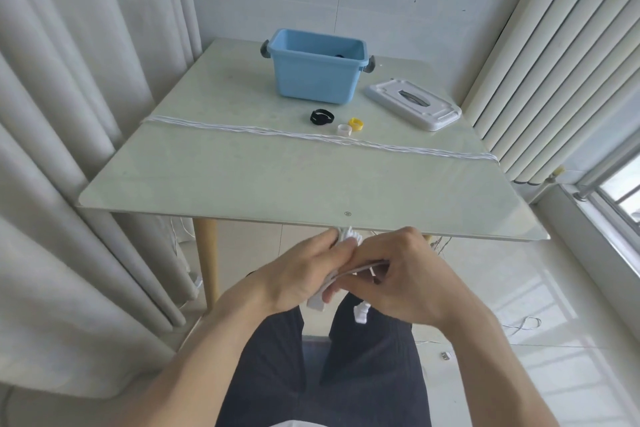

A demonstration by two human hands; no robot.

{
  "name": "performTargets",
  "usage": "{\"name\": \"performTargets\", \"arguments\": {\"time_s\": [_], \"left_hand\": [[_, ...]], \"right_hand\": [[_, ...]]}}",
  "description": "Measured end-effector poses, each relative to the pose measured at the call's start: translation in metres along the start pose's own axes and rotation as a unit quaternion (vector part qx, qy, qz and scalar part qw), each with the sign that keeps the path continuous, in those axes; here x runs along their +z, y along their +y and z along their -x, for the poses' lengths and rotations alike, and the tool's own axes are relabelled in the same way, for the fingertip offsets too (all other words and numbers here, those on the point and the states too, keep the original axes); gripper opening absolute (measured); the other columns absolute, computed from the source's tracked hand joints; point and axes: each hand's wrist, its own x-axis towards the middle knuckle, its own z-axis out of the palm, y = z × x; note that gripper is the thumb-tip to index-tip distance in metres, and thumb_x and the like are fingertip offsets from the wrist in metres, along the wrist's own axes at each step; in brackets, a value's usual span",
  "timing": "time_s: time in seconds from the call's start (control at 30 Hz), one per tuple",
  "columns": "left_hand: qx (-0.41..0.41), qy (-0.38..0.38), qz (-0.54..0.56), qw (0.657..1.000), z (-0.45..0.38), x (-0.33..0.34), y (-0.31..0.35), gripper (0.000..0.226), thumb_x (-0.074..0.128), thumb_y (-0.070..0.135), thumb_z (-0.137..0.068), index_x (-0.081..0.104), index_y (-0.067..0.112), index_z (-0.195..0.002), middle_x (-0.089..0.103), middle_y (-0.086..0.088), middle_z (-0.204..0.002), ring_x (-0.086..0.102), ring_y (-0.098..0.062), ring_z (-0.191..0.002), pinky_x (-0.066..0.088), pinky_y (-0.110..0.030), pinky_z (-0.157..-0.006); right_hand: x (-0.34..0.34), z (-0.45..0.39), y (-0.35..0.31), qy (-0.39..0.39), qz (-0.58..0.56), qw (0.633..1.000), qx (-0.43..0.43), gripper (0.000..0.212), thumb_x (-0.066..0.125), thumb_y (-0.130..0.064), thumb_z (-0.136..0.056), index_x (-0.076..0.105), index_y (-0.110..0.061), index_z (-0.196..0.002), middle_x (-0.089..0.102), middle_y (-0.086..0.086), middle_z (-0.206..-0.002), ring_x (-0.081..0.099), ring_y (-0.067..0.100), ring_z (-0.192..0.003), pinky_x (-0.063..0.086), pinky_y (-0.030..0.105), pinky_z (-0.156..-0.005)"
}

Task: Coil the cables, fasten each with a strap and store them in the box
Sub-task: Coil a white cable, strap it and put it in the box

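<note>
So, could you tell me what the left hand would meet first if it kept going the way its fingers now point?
Probably the right hand: the left hand, gripping the white cable bundle, points right and slightly up, straight at it, and the two look almost touching.

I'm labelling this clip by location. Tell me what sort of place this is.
Probably a room in a home or small office, not a workshop: a pale glossy table on wooden legs, long light curtains to the side, a window at the right, and a shiny tiled floor.

White cable bundle [346, 239] held before table edge; blue box [317, 71] open behind straps [322, 116].
</note>
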Motion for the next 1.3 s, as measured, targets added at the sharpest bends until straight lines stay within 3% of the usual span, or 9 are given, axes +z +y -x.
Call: {"name": "performTargets", "arguments": {"time_s": [0.2, 0.3, 0.37, 0.47, 0.63, 0.87, 0.93, 1.07, 1.3], "left_hand": [[-0.056, -0.099, 0.033, 0.993, -0.006, -0.002, 0.005, 0.072, 0.04, 0.08, -0.082, 0.059, 0.01, -0.079, 0.031, 0.0, -0.049, 0.026, -0.015, -0.041, 0.028, -0.029, -0.049], [-0.007, -0.098, 0.094, 0.991, -0.008, -0.009, 0.005, 0.076, 0.048, 0.076, -0.084, 0.058, 0.002, -0.074, 0.023, -0.004, -0.049, 0.021, -0.013, -0.036, 0.026, -0.021, -0.04], [0.005, -0.05, 0.185, 0.981, -0.013, -0.019, 0.002, 0.078, 0.051, 0.071, -0.087, 0.043, -0.003, -0.063, 0.021, -0.002, -0.045, 0.02, -0.013, -0.033, 0.027, -0.019, -0.039], [0.005, 0.048, 0.325, 0.945, -0.026, -0.033, 0.001, 0.057, 0.044, 0.057, -0.095, 0.04, 0.017, -0.055, 0.022, 0.005, -0.038, 0.017, -0.01, -0.03, 0.023, -0.018, -0.038], [0.05, 0.139, 0.522, 0.84, -0.049, -0.048, 0.021, 0.055, 0.031, 0.048, -0.098, 0.047, 0.018, -0.055, 0.022, 0.007, -0.038, 0.011, -0.01, -0.033, 0.016, -0.022, -0.038], [0.123, 0.215, 0.567, 0.785, -0.08, -0.054, 0.044, 0.028, 0.033, 0.026, -0.1, 0.049, 0.011, -0.082, 0.037, 0.001, -0.063, 0.035, -0.015, -0.052, 0.04, -0.028, -0.061], [0.128, 0.262, 0.529, 0.797, -0.089, -0.049, 0.05, 0.021, 0.042, 0.015, -0.102, 0.05, 0.01, -0.083, 0.047, -0.001, -0.069, 0.048, -0.015, -0.059, 0.045, -0.032, -0.074], [0.147, 0.379, 0.291, 0.866, -0.105, -0.044, 0.05, 0.011, 0.058, 0.015, -0.092, 0.049, 0.009, -0.088, 0.062, 0.005, -0.064, 0.061, -0.019, -0.067, 0.049, -0.038, -0.07], [0.147, 0.363, -0.037, 0.919, -0.118, -0.047, 0.046, 0.021, 0.06, 0.019, -0.097, 0.045, 0.004, -0.095, 0.066, -0.013, -0.08, 0.064, -0.014, -0.066, 0.047, -0.018, -0.063]], "right_hand": [[-0.018, -0.014, 0.016, 0.055, -0.092, 0.992, 0.067, 0.019, 0.088, -0.029, -0.065, 0.069, -0.025, -0.062, 0.071, -0.005, -0.062, 0.062, 0.011, -0.053, 0.048, 0.025, -0.049], [-0.024, -0.023, 0.03, 0.107, -0.131, 0.983, 0.074, 0.024, 0.09, -0.039, -0.064, 0.073, -0.023, -0.064, 0.068, 0.008, -0.062, 0.053, 0.013, -0.055, 0.044, 0.029, -0.054], [-0.03, -0.027, 0.041, 0.136, -0.136, 0.978, 0.08, 0.014, 0.085, -0.036, -0.073, 0.076, -0.026, -0.07, 0.065, 0.017, -0.065, 0.045, 0.015, -0.057, 0.037, 0.03, -0.056], [-0.038, -0.032, 0.054, 0.162, -0.14, 0.973, 0.091, 0.011, 0.075, -0.031, -0.087, 0.078, -0.027, -0.077, 0.059, 0.006, -0.058, 0.042, 0.012, -0.056, 0.035, 0.026, -0.055], [-0.032, -0.047, 0.059, 0.161, -0.169, 0.968, 0.09, 0.015, 0.064, -0.021, -0.097, 0.076, -0.013, -0.093, 0.066, -0.005, -0.065, 0.058, 0.007, -0.06, 0.043, 0.014, -0.061], [-0.002, -0.073, 0.055, 0.157, -0.238, 0.948, 0.139, 0.013, 0.065, -0.011, -0.094, 0.077, -0.016, -0.095, 0.068, 0.005, -0.065, 0.06, 0.019, -0.054, 0.055, 0.034, -0.058], [0.008, -0.079, 0.056, 0.201, -0.226, 0.939, 0.161, 0.012, 0.071, -0.013, -0.09, 0.08, -0.017, -0.097, 0.071, 0.003, -0.063, 0.062, 0.014, -0.052, 0.053, 0.027, -0.059], [0.026, -0.084, 0.054, 0.302, -0.144, 0.937, 0.096, 0.021, 0.08, -0.009, -0.081, 0.081, -0.023, -0.097, 0.072, -0.008, -0.071, 0.064, 0.012, -0.06, 0.056, 0.031, -0.065], [0.02, -0.097, 0.056, 0.392, 0.032, 0.917, -0.062, 0.022, 0.079, -0.005, -0.069, 0.07, -0.015, -0.086, 0.063, -0.009, -0.066, 0.056, 0.011, -0.059, 0.049, 0.024, -0.057]]}}
